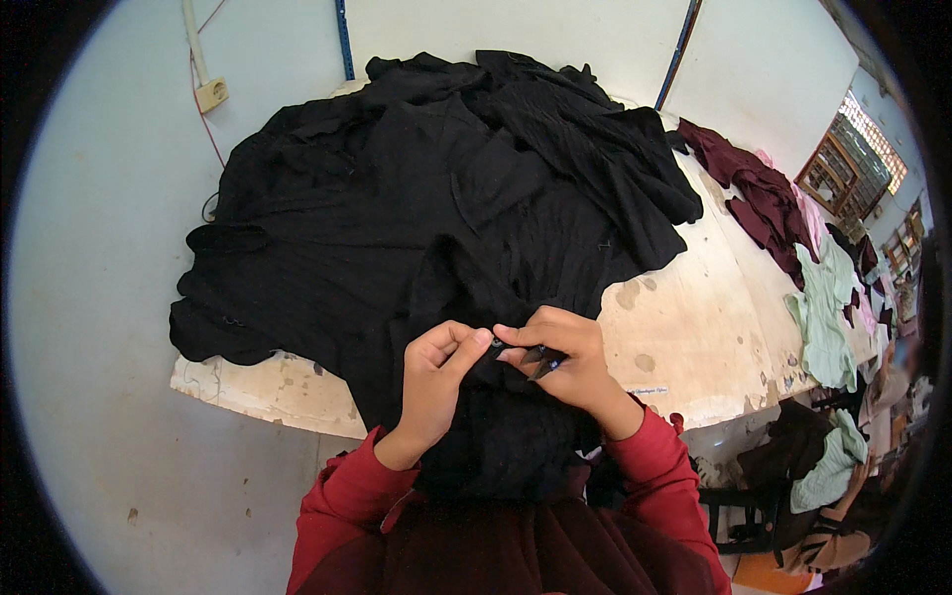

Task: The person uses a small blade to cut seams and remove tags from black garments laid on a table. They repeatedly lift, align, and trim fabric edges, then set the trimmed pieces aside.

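Observation:
Black garments lie heaped over the table, and one part hangs down over its front edge towards me. My left hand is closed, thumb and forefinger pinching a bit of the black cloth. Close against it, my right hand is closed as well, its thumb and fingertips on the same spot. Between the fingertips shows a small round greyish thing, perhaps a button. In the curled fingers of my right hand sits a dark pointed tool that looks like thread snips; its handle is mostly hidden.
The pale wooden table has stains and a bowed front edge. To the right lie a maroon garment and a light green garment. A dark chair with clothes stands at lower right. A wall socket is at upper left.

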A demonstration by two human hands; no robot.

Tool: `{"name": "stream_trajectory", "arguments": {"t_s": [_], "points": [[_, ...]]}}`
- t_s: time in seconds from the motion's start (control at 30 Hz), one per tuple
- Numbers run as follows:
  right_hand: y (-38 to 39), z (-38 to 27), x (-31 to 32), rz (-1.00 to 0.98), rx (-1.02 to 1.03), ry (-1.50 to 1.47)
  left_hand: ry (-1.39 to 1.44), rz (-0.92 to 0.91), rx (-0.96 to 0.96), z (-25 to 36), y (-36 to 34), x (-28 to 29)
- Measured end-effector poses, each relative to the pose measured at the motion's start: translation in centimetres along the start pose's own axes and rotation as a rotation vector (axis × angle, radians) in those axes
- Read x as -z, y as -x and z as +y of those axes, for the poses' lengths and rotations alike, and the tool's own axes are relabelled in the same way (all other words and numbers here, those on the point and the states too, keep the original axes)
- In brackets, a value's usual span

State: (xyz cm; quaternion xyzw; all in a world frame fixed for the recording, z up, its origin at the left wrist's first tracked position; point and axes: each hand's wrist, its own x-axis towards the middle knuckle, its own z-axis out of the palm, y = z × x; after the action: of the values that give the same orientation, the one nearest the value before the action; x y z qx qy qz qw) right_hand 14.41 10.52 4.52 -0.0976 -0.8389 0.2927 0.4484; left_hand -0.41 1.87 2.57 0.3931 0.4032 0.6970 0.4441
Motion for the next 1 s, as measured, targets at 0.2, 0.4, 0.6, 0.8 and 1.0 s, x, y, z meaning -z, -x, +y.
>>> {"name": "stream_trajectory", "arguments": {"t_s": [0.2, 0.4, 0.6, 0.8, 1.0], "points": [[-0.4, -0.2, 0.1, -0.056, -0.147, -0.076, -0.030, 0.018, -0.091, -1.0, 0.4, 0.5], [0.1, -0.1, -0.5, 0.008, 0.023, 0.026, -0.289, -0.009, -0.314, -0.5, 0.9, 0.2], [-0.1, 0.1, -1.6, 0.109, 0.098, -0.001, -0.121, 0.055, -0.159, -0.7, 0.8, 0.2], [0.2, 0.1, -2.5, 0.167, 0.134, 0.047, 0.167, 0.041, 0.060, -1.1, 0.5, 0.4], [-0.1, 0.0, -1.2, 0.017, 0.160, 0.064, 0.244, 0.020, 0.105, -1.4, 0.7, 0.5]]}}
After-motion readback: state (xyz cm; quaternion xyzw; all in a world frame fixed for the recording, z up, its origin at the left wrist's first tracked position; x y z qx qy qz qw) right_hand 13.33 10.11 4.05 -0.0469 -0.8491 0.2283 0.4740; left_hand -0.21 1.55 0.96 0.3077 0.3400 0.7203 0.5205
